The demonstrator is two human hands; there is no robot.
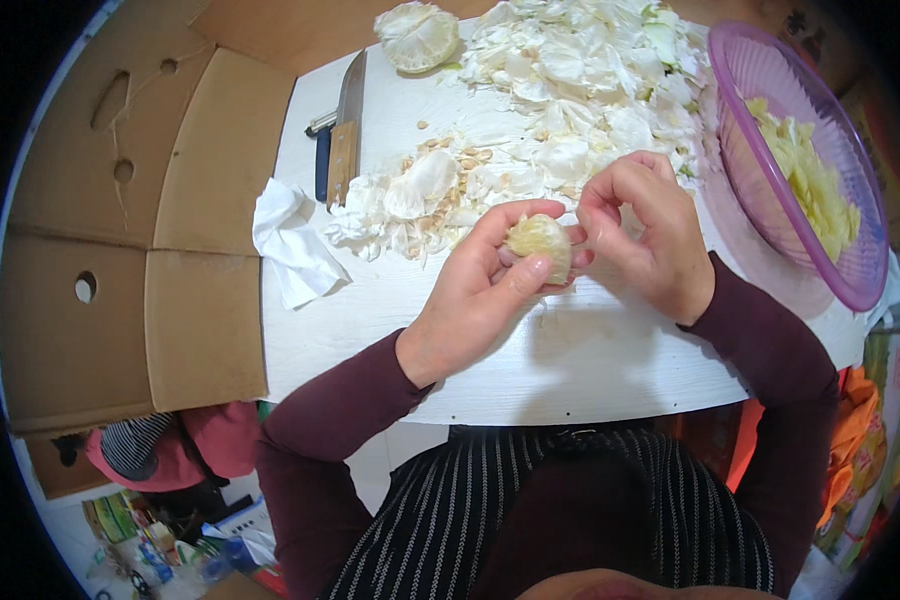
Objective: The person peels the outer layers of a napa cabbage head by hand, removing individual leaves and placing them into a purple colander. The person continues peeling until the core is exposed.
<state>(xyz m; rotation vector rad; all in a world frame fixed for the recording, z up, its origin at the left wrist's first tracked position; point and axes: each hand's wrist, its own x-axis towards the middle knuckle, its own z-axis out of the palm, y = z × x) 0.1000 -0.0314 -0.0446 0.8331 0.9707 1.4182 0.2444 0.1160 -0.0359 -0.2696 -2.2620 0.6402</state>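
Observation:
My left hand (487, 281) holds a peeled, pale yellow pomelo segment (541, 241) between the thumb and the fingers. Just to its right is my right hand (641, 229), thumb and forefinger pinched together; whether a scrap of membrane is between them I cannot tell. Beyond both hands lies a large heap of white membrane scraps (570, 64). A smaller pile of membrane (420, 184) with loose seeds (471, 157) is up and left of my left hand. At the table's far side sits a part of a peeled pomelo (417, 39). Yellow pulp (810, 180) fills part of a purple plastic basin (735, 97) on the right.
On the left of the white table (450, 394) lie a wooden-handled knife (343, 161), a dark-handled peeler (322, 161) and a crumpled white tissue (296, 244). Cardboard (210, 225) stands along the left edge. Orange cloth (851, 439) hangs at the lower right.

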